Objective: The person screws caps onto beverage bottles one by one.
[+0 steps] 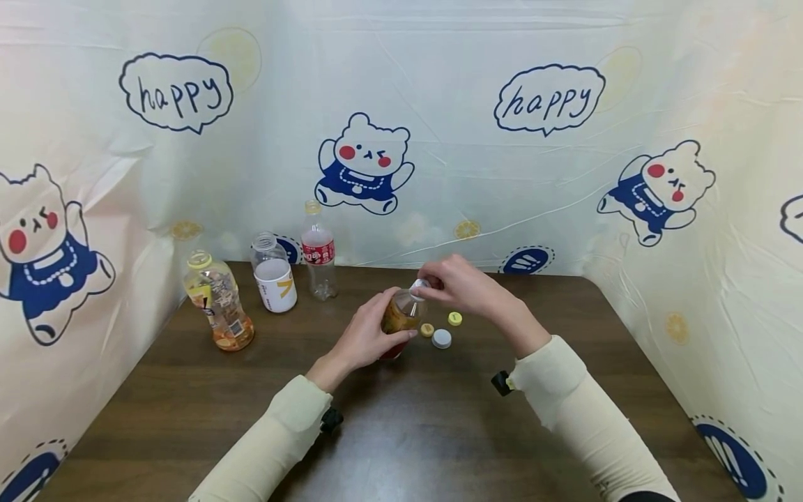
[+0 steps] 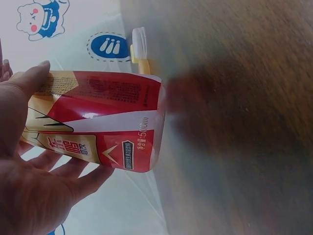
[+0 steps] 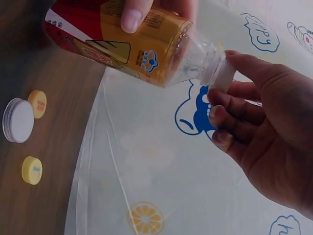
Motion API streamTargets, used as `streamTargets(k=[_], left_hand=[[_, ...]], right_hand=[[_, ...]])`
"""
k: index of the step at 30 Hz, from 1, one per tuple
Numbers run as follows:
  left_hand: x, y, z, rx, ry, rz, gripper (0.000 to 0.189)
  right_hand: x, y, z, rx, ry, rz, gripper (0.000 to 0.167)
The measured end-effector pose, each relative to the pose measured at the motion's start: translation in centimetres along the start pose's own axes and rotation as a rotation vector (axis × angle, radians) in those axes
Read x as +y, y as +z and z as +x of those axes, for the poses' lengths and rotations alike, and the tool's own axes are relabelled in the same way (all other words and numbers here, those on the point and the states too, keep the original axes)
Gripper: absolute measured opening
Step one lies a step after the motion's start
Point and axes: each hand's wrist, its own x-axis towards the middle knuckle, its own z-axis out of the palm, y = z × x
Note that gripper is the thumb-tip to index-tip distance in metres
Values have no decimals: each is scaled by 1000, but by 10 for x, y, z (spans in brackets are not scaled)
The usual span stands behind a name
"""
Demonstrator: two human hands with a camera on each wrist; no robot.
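My left hand (image 1: 370,331) grips the body of a plastic drink bottle (image 2: 102,117) with a red and gold label. At the bottle's mouth, my right hand (image 1: 461,282) pinches a white cap (image 3: 224,73) between thumb and fingers. The cap sits over the neck in the right wrist view. Just right of the bottle lie three loose caps on the table: a large white cap (image 1: 442,339), an orange-yellow cap (image 1: 427,330) and a yellow cap (image 1: 454,318).
Three uncapped bottles stand at the back left of the brown table (image 1: 439,425): a yellow-labelled bottle (image 1: 219,303), a wide-mouthed white-labelled bottle (image 1: 274,275) and a red-labelled clear bottle (image 1: 320,254). A printed cloth (image 1: 439,195) hangs behind the table and along its sides.
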Motion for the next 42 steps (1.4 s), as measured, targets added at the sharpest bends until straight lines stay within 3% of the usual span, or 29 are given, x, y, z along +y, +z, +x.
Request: streamTargets(k=[15, 22, 30, 35, 38, 42], left_hand=[[-3, -3, 1, -37, 36, -53, 72], [-8, -7, 4, -86, 59, -105, 74], [-9, -7, 8, -111, 69, -100, 74], [-9, -6, 9, -113, 73, -79, 73], [-9, -5, 10, -112, 76, -68, 73], [-10, -5, 9, -101, 63, -75, 75]], right_hand=[[5, -14, 0, -141, -160, 79, 25], [5, -22, 1, -196, -137, 126, 28], [3, -27, 2, -207, -146, 76, 27], [2, -25, 5, -198, -131, 31, 17], [1, -22, 5, -195, -88, -2, 10], [1, -19, 4, -186, -12, -34, 23]])
